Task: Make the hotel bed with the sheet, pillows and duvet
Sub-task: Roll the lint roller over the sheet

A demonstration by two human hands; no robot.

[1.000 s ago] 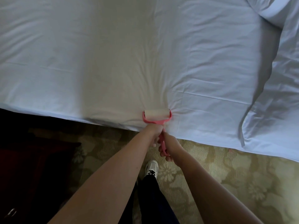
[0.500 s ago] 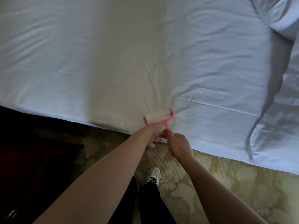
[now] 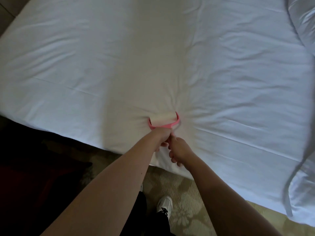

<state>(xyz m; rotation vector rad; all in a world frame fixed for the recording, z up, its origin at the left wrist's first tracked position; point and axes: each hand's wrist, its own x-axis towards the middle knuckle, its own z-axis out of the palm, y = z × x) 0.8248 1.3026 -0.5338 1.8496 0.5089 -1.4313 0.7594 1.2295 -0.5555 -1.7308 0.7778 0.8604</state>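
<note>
Sheet: a white sheet (image 3: 119,65) is spread across the mattress, up to the near bed edge; creases are drawn in towards one pressed spot near that edge.
Lint roller: a pink-framed lint roller (image 3: 164,121) is lain on the sheet at that spot, its pale drum pressed into the cloth; the frame's fork is seen on both drum ends; the handle is mostly hidden by the hands.
Left hand: the left hand (image 3: 161,136) is closed round the handle just below the fork; its fingers are curled under and clamped on the pink stem.
Right hand: the right hand (image 3: 179,151) is set just behind the left one, touching it; its fingers are curled together, clamped on the lower handle, which is covered from sight.
Cover: a thicker white cover (image 3: 303,116) is lain over the sheet along the right side, its hem running down to the bed edge; whether it is the duvet cannot be told.
Floor: a patterned beige carpet (image 3: 196,193) is seen below the bed edge; a white shoe (image 3: 165,204) is planted on it, between the forearms.
Left side: a dark piece of furniture (image 3: 34,176) is placed beside the bed; detail is lost in shadow.
</note>
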